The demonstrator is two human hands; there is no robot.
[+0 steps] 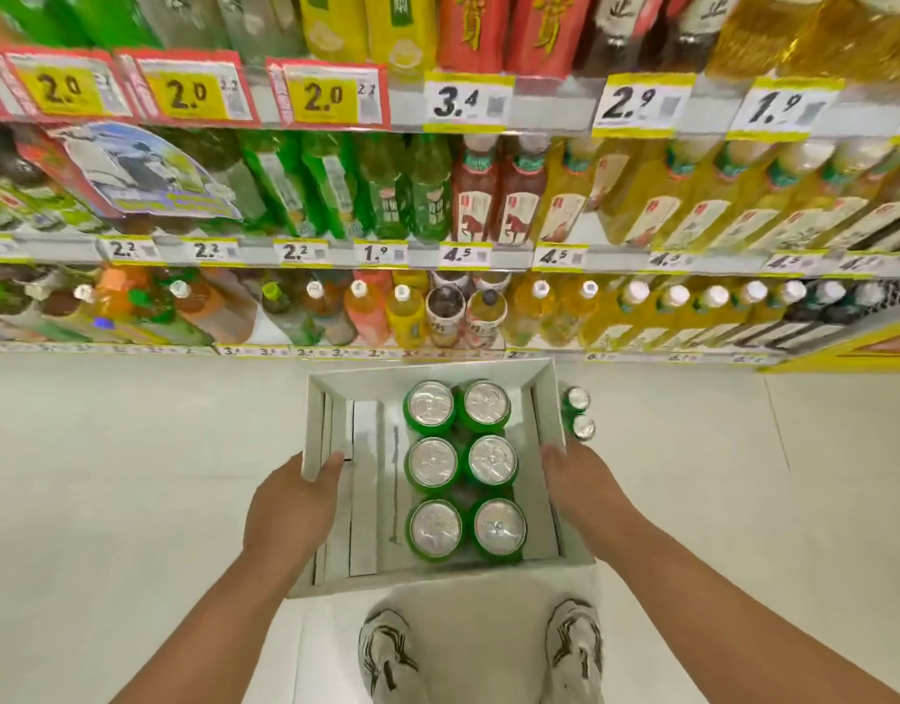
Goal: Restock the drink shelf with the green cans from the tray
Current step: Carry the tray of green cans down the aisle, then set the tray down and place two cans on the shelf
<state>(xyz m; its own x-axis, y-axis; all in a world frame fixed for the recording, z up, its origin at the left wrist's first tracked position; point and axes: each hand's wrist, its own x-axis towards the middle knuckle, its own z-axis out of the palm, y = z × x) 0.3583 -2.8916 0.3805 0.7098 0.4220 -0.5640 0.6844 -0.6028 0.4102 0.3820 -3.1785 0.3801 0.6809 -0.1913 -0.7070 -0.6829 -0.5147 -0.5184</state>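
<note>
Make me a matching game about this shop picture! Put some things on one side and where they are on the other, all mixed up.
Things:
1. six green cans
2. two green cans
3. left hand
4. shoes

Places:
A. on the floor just outside the tray's right wall
B. gripping the tray's left wall
C. inside the white tray, on its right side
D. on the floor below the tray

Pairs: 1-C, 2-A, 3-B, 4-D

The right hand holds the tray's right wall.
</note>
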